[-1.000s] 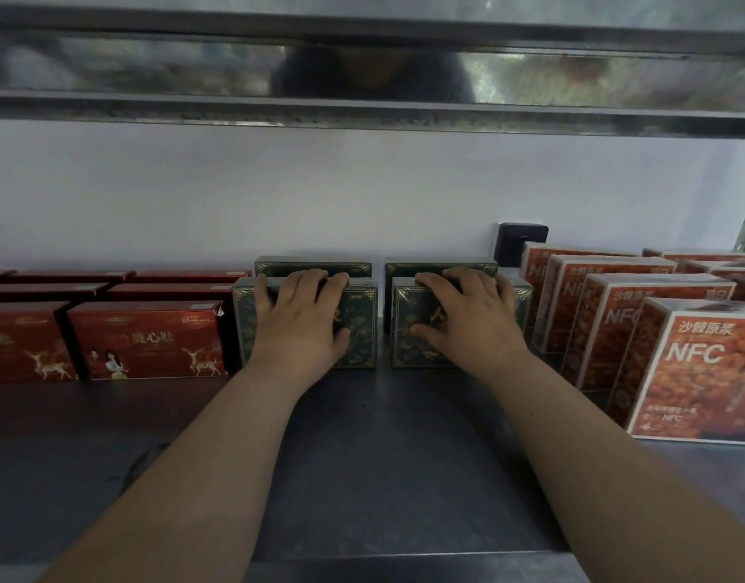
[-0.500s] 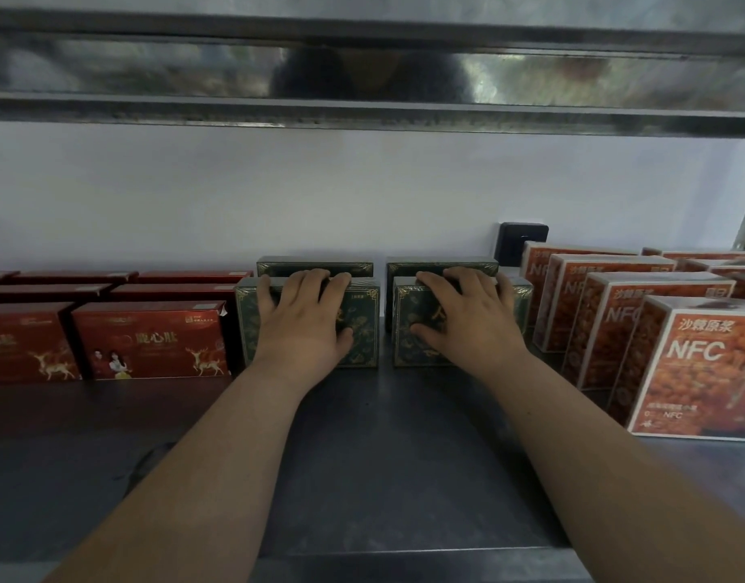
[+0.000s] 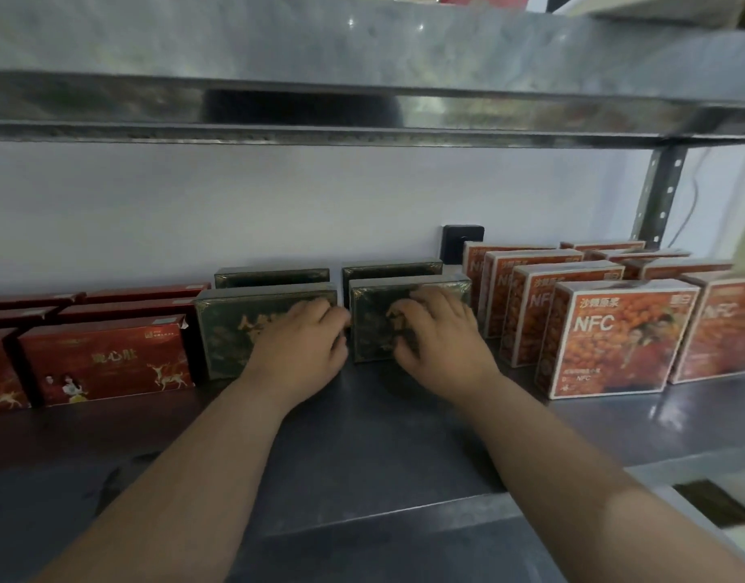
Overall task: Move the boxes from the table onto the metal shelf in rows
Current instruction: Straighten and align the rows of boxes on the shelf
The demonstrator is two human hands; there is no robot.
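Fingers (image 3: 318, 312) of the left hand (image 3: 303, 342) lie close together, bent against the right part of the front left green box (image 3: 236, 330); blur hides whether they grip it. The right hand (image 3: 440, 336) rests on the front right green box (image 3: 372, 326), its fingers slightly spread, tips touching the face. Both boxes stand upright on the metal shelf (image 3: 362, 439), two more green boxes (image 3: 272, 277) just behind, red boxes (image 3: 105, 359) to the left, orange boxes (image 3: 614, 338) to the right

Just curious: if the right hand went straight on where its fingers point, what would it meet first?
The front dark green box, which the right hand seems to touch; the rear dark green box stands behind it.
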